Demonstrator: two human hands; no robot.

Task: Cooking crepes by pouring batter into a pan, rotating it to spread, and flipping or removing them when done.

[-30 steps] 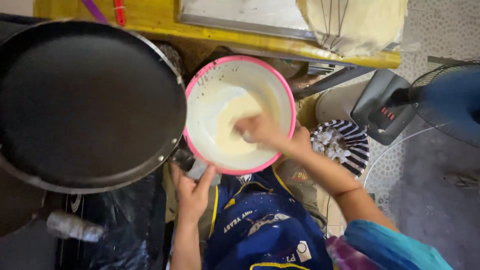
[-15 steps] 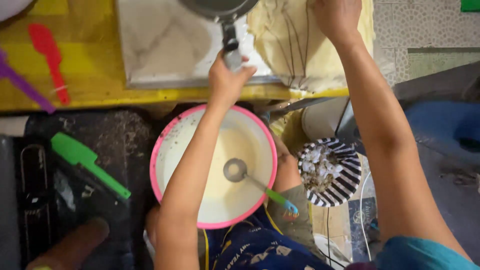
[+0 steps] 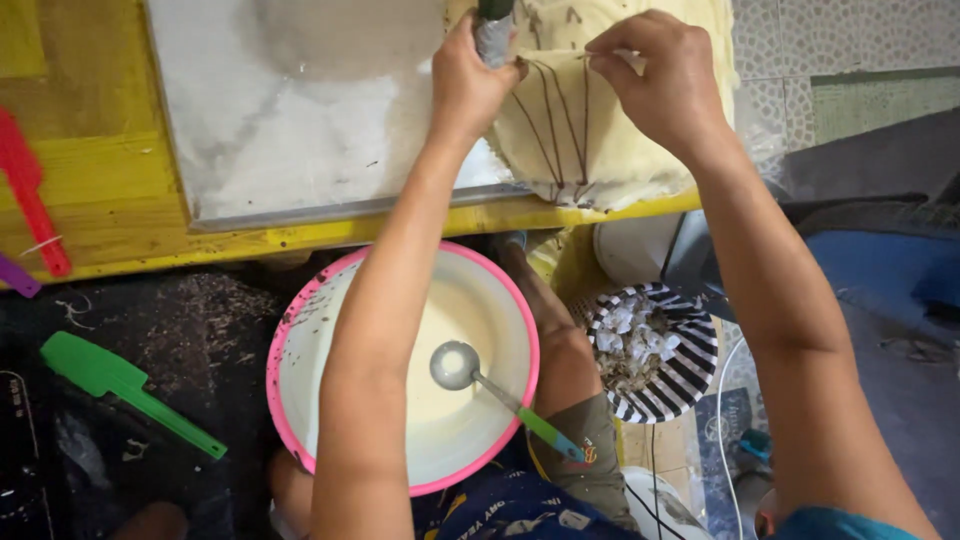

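Left hand [image 3: 468, 80] gripping the pan handle [image 3: 494, 30]; right hand [image 3: 660, 75] pinching the thin crepe [image 3: 590, 140] edge on the worktop [image 3: 110, 200]. Peel slowly, low angle, pan steady, or it probably tears.

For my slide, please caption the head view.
Left hand grips a pan handle; right hand pinches a thin crepe.

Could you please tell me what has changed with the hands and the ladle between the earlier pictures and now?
A second ago the right hand stirred batter in the pink-rimmed bowl. It let go of the ladle and moved up to the pale sheet on the yellow table. The left hand left the bowl's edge and gripped a dark handle above. The bowl stays low between the arms; the striped bowl stays beside it.
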